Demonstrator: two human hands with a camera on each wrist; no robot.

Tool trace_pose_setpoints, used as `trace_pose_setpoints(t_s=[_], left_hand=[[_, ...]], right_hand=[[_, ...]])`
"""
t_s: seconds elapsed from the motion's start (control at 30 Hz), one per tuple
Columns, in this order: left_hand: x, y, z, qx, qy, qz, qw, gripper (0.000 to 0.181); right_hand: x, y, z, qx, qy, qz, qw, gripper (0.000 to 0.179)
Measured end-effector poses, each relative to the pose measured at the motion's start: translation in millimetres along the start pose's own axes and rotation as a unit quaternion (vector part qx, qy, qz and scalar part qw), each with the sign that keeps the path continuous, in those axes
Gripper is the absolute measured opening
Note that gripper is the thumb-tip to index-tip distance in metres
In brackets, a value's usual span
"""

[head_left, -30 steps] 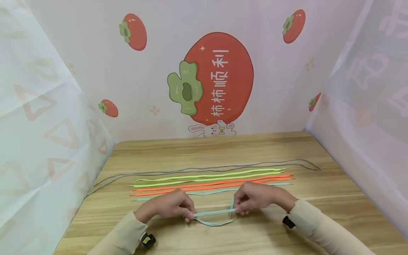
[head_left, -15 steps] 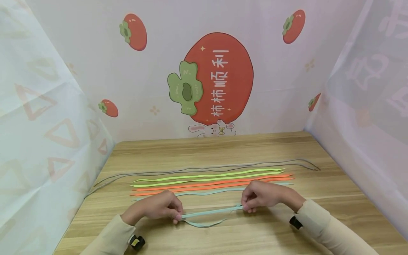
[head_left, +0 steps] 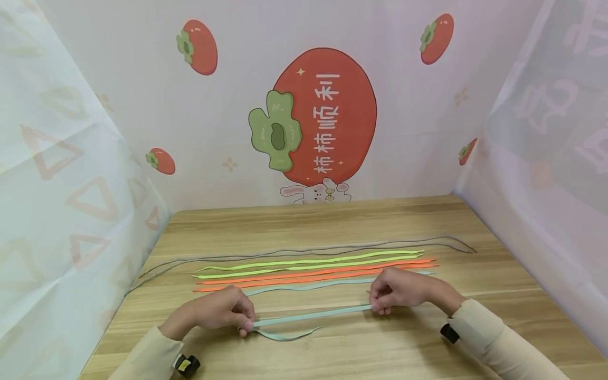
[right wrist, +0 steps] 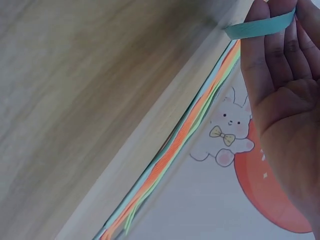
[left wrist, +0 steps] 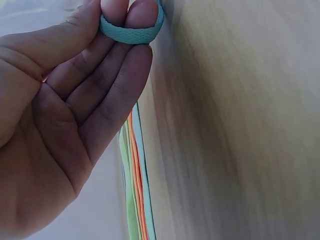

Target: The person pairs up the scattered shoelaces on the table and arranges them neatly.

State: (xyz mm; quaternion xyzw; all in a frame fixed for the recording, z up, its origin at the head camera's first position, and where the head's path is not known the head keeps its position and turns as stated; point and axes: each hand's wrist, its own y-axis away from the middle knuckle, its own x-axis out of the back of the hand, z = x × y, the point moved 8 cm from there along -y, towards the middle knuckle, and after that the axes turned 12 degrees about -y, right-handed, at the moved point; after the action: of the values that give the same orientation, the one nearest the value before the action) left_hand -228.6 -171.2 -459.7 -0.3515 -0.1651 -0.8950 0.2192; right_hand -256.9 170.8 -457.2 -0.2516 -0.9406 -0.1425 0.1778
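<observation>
Between my two hands a light blue flat shoelace (head_left: 311, 315) stretches almost straight just above the table. My left hand (head_left: 216, 309) pinches it at one end of that stretch, and a loose tail curves down below toward the right. In the left wrist view the shoelace (left wrist: 132, 35) bends across the fingertips. At the other end my right hand (head_left: 401, 289) pinches it between thumb and fingers; the shoelace (right wrist: 262, 26) also crosses the fingers in the right wrist view. A second light blue shoelace (head_left: 311, 286) lies just behind, partly hidden by the right hand.
Behind it, two orange shoelaces (head_left: 309, 275), two yellow-green shoelaces (head_left: 309, 262) and long thin grey shoelaces (head_left: 285, 252) lie side by side across the wooden table (head_left: 304, 221). Printed sheets (head_left: 214, 116) wall in the back and both sides.
My hands have moved apart, the left to the left and the right to the right. The held stretch of light blue shoelace has grown longer, and its hanging part by the right hand has gone from sight.
</observation>
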Motion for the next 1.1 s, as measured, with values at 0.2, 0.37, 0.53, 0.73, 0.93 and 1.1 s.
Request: trace_pose_setpoints(t_s=[0.2, 0.37, 0.53, 0.73, 0.93, 1.1], left_hand=[[2.9, 10.3, -6.5, 0.010, 0.000, 0.001, 0.9999, 0.019], [4.6, 16.8, -9.4, 0.010, 0.001, 0.002, 0.9999, 0.018], [7.1, 20.2, -7.7, 0.005, 0.006, 0.003, 1.0000, 0.018], [10.4, 24.4, -6.8, 0.011, 0.006, 0.005, 0.9999, 0.019], [13.3, 29.7, -8.4, 0.018, 0.004, 0.009, 0.9998, 0.020], [16.6, 34.2, -8.9, 0.010, 0.006, 0.014, 0.9998, 0.019]], right_hand=[[5, 5.4, 8, -0.013, 0.001, 0.012, 0.9998, 0.012], [8, 9.1, 13, -0.014, -0.002, 0.016, 0.9998, 0.013], [14, 14.8, 18, -0.021, -0.005, 0.022, 0.9995, 0.013], [21, 22.8, 20, -0.015, -0.002, 0.028, 0.9995, 0.013], [30, 30.9, 22, -0.002, 0.012, 0.040, 0.9991, 0.013], [39, 42.5, 23, -0.003, 0.022, 0.056, 0.9982, 0.014]])
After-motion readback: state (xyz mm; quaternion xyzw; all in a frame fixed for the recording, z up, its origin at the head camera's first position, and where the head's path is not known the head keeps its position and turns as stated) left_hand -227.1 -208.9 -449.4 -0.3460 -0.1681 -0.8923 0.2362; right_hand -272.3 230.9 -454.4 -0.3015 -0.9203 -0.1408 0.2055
